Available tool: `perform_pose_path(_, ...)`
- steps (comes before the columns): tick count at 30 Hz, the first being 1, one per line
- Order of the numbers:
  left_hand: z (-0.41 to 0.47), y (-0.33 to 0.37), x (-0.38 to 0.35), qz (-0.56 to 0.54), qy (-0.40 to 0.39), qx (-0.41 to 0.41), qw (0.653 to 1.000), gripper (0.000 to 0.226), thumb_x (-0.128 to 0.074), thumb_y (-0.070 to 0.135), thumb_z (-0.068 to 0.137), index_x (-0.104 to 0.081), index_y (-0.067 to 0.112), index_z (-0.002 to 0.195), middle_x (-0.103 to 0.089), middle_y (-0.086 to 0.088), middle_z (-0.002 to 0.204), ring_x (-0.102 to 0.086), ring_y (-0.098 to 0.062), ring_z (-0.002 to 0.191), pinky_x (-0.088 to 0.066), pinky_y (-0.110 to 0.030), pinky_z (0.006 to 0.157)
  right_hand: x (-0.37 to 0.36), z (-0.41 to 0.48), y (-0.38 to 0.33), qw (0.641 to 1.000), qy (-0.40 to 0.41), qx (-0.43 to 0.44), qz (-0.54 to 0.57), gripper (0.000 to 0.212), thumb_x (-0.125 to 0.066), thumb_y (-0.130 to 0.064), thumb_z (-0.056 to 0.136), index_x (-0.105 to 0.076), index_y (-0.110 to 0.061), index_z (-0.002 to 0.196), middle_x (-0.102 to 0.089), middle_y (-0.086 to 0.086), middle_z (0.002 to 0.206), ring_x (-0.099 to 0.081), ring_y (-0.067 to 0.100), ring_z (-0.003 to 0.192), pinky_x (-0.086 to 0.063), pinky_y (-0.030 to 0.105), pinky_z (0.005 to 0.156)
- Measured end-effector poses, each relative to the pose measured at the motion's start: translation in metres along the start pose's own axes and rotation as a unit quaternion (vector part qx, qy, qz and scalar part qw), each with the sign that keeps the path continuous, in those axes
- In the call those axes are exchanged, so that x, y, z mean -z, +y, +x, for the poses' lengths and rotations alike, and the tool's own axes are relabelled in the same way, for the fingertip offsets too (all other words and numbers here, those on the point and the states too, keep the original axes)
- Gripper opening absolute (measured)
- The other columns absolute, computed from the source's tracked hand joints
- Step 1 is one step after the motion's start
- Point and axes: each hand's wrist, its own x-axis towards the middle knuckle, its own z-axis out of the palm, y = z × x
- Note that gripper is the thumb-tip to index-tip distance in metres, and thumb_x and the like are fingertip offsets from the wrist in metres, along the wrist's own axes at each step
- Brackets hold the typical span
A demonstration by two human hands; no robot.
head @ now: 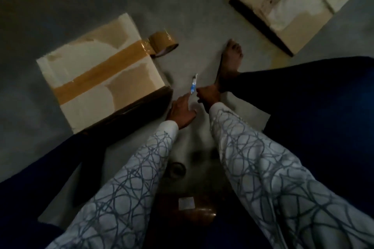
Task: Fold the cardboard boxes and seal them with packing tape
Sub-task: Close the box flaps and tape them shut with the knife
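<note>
One square, glossy-taped cardboard box [85,66]

No readable text shows; the small white label [186,203] near the bottom is blurred

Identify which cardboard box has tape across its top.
The left cardboard box, beside the tape roll: a brown strip crosses its top. The far-right cardboard shows none.
</note>
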Motion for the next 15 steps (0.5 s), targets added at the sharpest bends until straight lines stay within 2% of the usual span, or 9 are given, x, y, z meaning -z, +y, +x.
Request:
perform_pose_path(4, 0.044, -0.013, -0.005, 0.01, -0.037, 0.004, 0.999, 0.065, -0.061, 0.017, 0.092, -0.034, 0.012, 0.151, -0.039, -0.013, 0.154, -0.037, -0.031, 0.14, -0.028, -0.035, 0.115, -0.022, 0.041, -0.012, 0.999, 0.011, -0.035, -0.011, 0.042, -0.052, -0.033, 0.096, -0.066, -0.002, 0.122, -0.065, 0.018, 0.122, -0.061, 0.033, 0.115, -0.048, 0.037, 0.095)
perform_pose_path(7, 0.076, -0.028, -0.009, 0.001, -0.057, 0.025, 0.998, 0.063, -0.06, 0.02, 0.094, -0.034, 0.011, 0.151, -0.041, -0.016, 0.152, -0.039, -0.031, 0.139, -0.031, -0.035, 0.113, -0.043, 0.073, -0.019, 0.996, 0.048, -0.078, 0.0, 0.042, -0.06, -0.036, 0.084, -0.071, -0.007, 0.112, -0.071, 0.013, 0.114, -0.067, 0.03, 0.107, -0.055, 0.034, 0.087)
perform_pose_path(12, 0.107, -0.038, -0.014, -0.033, -0.069, 0.065, 0.995, 0.058, -0.057, 0.032, 0.097, -0.037, 0.015, 0.149, -0.051, -0.016, 0.142, -0.05, -0.034, 0.128, -0.042, -0.04, 0.105, -0.062, 0.092, -0.026, 0.986, 0.123, -0.102, -0.038, 0.049, -0.059, -0.035, 0.089, -0.051, -0.006, 0.128, -0.058, 0.014, 0.131, -0.059, 0.034, 0.119, -0.048, 0.045, 0.099)
perform_pose_path(15, 0.108, -0.041, -0.014, -0.034, -0.071, 0.053, 0.995, 0.049, -0.058, 0.029, 0.097, -0.046, 0.013, 0.141, -0.059, -0.016, 0.133, -0.056, -0.034, 0.12, -0.047, -0.04, 0.098, -0.068, 0.092, -0.021, 0.983, 0.145, -0.096, -0.052, 0.043, -0.062, -0.037, 0.088, -0.06, -0.007, 0.119, -0.062, 0.013, 0.125, -0.062, 0.032, 0.115, -0.051, 0.042, 0.095)
